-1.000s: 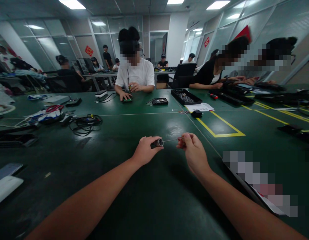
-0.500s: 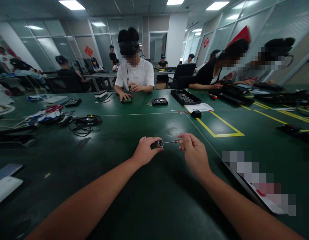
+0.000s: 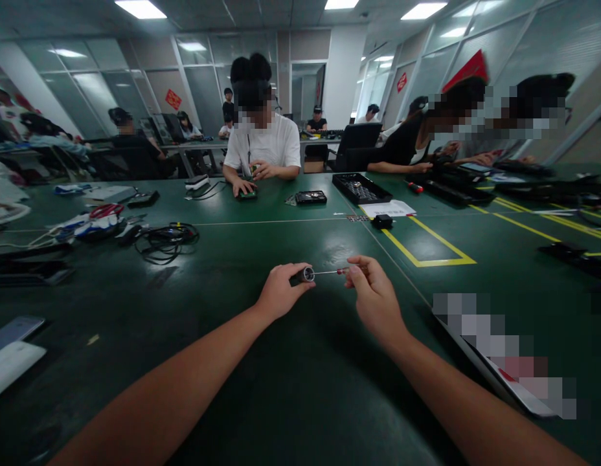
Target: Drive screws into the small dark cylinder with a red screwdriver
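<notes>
My left hand (image 3: 282,290) is closed round a small dark cylinder (image 3: 307,274) whose round, silvery open end faces me and to the right. Across from it, my right hand (image 3: 375,294) pinches a screwdriver (image 3: 341,271) by its reddish, see-through handle. The thin metal shaft points left, its tip at the cylinder's round end; whether it sits inside cannot be made out. Both hands are held above the green table (image 3: 261,401). The fingers of my left hand hide most of the cylinder's body.
Black coiled cables (image 3: 168,243) lie to the left. A pixelated flat item (image 3: 499,356) lies near my right forearm. Ahead are a small black block (image 3: 382,221), yellow tape (image 3: 443,263) and a black tray (image 3: 361,189). A co-worker (image 3: 264,145) sits opposite.
Both hands have shifted very slightly left and up with the cylinder and the screwdriver. The fingers of my right hand have turned around the screwdriver's handle.
</notes>
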`<action>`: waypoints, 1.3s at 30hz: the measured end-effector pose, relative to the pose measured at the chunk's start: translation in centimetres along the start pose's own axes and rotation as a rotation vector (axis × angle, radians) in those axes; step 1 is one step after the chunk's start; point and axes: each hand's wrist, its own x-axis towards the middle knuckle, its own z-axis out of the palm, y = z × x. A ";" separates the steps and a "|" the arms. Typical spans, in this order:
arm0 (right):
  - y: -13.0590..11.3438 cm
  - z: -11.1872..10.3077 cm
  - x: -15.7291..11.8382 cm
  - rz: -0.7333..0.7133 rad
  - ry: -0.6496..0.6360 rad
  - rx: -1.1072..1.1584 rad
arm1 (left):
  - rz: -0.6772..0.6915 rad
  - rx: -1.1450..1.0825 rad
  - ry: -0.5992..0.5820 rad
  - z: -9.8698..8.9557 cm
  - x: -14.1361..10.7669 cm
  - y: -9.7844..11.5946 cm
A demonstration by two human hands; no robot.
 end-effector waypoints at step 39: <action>0.1 0.2 0.2 0.016 -0.009 0.100 | 0.012 0.000 0.018 0.1 0.1 -0.1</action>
